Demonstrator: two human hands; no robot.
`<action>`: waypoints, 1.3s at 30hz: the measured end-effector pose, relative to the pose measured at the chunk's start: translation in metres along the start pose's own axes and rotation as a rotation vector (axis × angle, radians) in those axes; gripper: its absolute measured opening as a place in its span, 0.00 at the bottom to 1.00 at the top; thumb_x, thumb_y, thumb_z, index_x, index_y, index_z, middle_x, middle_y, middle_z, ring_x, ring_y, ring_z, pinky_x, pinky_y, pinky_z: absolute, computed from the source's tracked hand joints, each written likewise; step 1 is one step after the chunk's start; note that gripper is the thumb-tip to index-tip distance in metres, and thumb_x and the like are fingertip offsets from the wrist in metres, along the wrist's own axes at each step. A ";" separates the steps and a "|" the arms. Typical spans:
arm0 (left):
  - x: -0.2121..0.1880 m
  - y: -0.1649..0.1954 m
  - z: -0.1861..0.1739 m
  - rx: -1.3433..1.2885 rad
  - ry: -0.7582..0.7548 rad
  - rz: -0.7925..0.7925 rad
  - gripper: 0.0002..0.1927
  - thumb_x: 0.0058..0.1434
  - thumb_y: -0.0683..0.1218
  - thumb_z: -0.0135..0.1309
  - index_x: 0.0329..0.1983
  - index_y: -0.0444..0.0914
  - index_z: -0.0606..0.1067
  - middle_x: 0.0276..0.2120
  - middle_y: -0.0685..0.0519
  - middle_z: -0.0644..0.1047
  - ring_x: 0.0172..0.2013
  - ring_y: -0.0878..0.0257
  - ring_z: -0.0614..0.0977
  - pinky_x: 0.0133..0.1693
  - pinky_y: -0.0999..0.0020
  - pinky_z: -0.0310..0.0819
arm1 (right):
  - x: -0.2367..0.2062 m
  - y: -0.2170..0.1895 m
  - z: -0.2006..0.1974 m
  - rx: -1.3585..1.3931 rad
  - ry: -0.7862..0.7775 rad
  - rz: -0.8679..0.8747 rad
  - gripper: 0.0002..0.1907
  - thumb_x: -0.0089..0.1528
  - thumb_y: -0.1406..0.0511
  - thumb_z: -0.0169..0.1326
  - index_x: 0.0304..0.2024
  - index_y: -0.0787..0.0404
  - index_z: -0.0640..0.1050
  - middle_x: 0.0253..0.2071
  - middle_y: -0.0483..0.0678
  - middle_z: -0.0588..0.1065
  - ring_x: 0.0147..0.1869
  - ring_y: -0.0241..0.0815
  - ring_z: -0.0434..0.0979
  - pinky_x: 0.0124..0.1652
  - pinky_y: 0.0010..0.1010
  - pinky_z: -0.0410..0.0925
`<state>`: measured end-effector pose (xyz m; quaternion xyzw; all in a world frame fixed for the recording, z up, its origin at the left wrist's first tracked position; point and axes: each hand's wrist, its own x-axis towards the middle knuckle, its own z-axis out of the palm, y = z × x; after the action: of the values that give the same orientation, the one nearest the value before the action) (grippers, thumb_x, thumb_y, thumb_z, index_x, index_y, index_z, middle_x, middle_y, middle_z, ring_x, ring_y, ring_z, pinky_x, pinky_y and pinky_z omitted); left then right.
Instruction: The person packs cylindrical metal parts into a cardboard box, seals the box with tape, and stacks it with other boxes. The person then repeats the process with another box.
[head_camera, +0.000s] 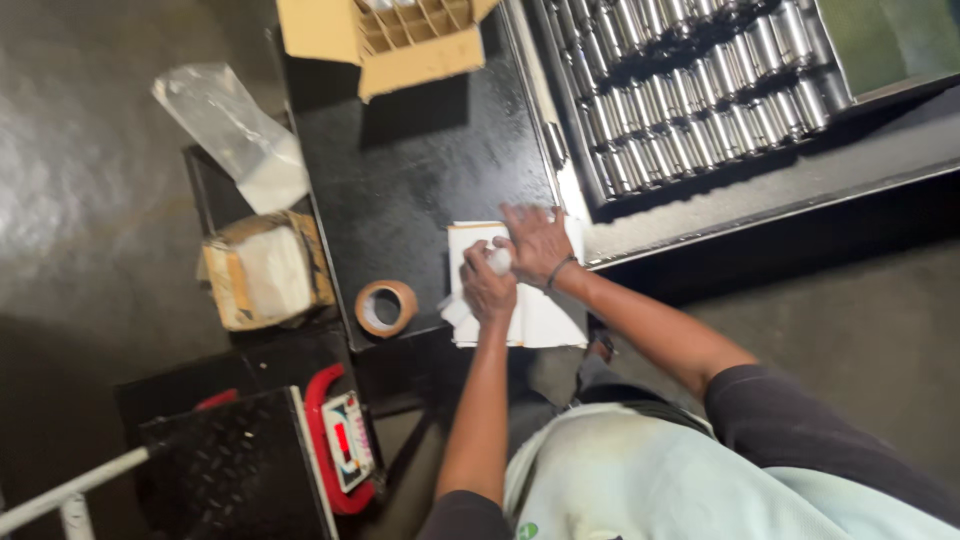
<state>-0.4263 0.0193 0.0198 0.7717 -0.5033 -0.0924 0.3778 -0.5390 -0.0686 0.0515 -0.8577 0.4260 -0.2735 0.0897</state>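
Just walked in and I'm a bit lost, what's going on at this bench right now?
A person stands over a black table, both hands together above a stack of white sheets. The left hand grips a small white object, and the right hand rests against it. A roll of brown tape lies beside the sheets, an open cardboard box with dividers sits farther back, and a tray of metal cylinders is to the right.
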 end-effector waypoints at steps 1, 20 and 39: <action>-0.003 0.000 0.001 0.005 0.007 -0.008 0.31 0.48 0.46 0.65 0.55 0.39 0.67 0.46 0.46 0.73 0.45 0.40 0.77 0.43 0.46 0.71 | 0.009 -0.014 -0.001 -0.149 -0.031 -0.052 0.27 0.65 0.48 0.45 0.56 0.60 0.75 0.47 0.61 0.77 0.46 0.59 0.76 0.49 0.64 0.63; -0.045 0.033 -0.049 0.194 -0.422 0.221 0.30 0.51 0.45 0.59 0.60 0.44 0.70 0.53 0.49 0.70 0.47 0.51 0.79 0.47 0.56 0.69 | 0.011 -0.201 0.114 -0.040 -0.462 -0.632 0.07 0.62 0.60 0.56 0.33 0.54 0.82 0.44 0.46 0.79 0.64 0.48 0.70 0.64 0.51 0.63; -0.064 -0.017 -0.004 0.074 -0.234 0.398 0.15 0.54 0.46 0.59 0.43 0.36 0.76 0.38 0.42 0.79 0.34 0.46 0.80 0.42 0.53 0.74 | -0.124 -0.007 -0.032 0.995 -0.168 0.549 0.19 0.62 0.68 0.63 0.55 0.65 0.76 0.42 0.47 0.74 0.48 0.35 0.72 0.49 0.29 0.69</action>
<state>-0.4426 0.0788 -0.0042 0.6545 -0.6891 -0.0864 0.2989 -0.6116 0.0352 0.0322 -0.5892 0.4444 -0.3384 0.5839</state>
